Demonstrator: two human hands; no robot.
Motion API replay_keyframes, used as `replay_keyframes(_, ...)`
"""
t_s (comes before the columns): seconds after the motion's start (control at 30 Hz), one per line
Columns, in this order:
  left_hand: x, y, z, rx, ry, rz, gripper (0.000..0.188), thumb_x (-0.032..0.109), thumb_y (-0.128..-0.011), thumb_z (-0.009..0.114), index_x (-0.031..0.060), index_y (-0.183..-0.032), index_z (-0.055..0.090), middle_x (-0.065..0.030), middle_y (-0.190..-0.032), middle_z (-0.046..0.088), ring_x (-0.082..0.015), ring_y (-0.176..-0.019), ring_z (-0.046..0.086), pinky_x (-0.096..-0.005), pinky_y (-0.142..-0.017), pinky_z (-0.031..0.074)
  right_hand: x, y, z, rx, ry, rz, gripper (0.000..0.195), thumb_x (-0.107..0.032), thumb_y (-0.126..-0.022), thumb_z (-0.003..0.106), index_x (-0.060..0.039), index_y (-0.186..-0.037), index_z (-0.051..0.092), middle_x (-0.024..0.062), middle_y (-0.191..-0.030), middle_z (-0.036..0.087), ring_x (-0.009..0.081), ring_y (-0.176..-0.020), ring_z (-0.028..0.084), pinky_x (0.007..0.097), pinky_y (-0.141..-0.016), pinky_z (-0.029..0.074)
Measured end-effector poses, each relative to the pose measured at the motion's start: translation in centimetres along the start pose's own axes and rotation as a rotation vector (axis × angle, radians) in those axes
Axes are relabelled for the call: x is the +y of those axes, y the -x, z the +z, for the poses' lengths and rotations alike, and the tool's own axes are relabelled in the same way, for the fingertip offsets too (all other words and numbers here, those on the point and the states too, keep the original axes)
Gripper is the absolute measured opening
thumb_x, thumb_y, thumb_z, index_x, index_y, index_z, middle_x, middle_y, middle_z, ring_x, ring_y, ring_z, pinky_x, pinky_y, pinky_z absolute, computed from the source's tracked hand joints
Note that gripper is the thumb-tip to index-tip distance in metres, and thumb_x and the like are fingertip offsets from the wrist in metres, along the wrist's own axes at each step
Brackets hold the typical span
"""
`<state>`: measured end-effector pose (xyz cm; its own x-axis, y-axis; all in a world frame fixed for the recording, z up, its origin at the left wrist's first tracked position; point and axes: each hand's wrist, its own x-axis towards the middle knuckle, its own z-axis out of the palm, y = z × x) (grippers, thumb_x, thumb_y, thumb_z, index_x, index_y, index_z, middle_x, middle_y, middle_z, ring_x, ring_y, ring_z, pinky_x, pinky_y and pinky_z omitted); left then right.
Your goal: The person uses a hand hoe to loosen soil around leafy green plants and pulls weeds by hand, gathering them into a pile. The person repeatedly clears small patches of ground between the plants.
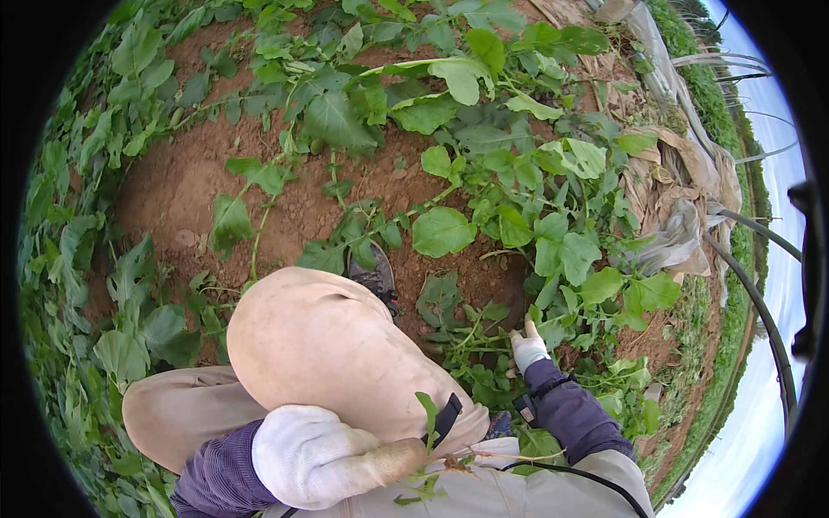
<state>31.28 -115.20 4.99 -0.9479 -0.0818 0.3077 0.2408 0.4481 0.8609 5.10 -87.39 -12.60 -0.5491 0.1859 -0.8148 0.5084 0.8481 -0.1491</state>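
My left hand [324, 453], in a white knit glove with a soiled thumb, is held over my lap. Its fingers are closed on an uprooted weed [427, 482], whose thin root trails to the right and whose leaves show above and below the thumb. Low among green stems and leaves [479, 337] at the right is my right hand [528, 349], also gloved. Its fingertips touch the foliage, and whether they grip a stem is hidden. Broad-leaved plants [443, 231] and lobed-leaf vines [337, 120] spread over the reddish-brown soil [188, 175] before me.
My bent knee [291, 311] in beige trousers and a dark shoe [375, 278] are on the ground between the plants. Crumpled plastic sheeting [680, 194] lies along the right side. Beside it, dark hoops [771, 317] curve up. Dense foliage [71, 272] fills the left.
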Motion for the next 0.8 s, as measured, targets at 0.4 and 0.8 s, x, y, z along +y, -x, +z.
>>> replay_keyframes(0.4, 0.4, 1.4, 0.2, 0.061, -0.040, -0.083, 0.025, 0.008, -0.064, 0.068, 0.0087, -0.089, 0.066, -0.0015, -0.075, 0.062, -0.0206, -0.052, 0.056, -0.0300, -0.044, 0.042, 2.9, 5.1, 0.1, -0.248, 0.561, -0.068, 0.071, -0.021, -0.090, 0.049, -0.0257, -0.145, 0.004, 0.0177, -0.084, 0.063, 0.0214, -0.055, 0.061, 0.0368, -0.053, 0.052)
replay_keyframes(0.8, -0.3, 0.0, 0.9, 0.095, 0.057, 0.026, 0.032, 0.008, -0.067, 0.059, -0.0004, -0.097, 0.062, -0.0038, -0.055, 0.049, -0.0225, -0.042, 0.048, -0.0347, -0.038, 0.035, -5.3, -2.4, 2.5, 0.145, -0.423, 0.114, 0.053, -0.023, -0.090, 0.048, -0.0188, -0.139, 0.028, 0.0144, -0.103, 0.061, 0.0277, -0.100, 0.058, 0.0549, -0.091, 0.038)
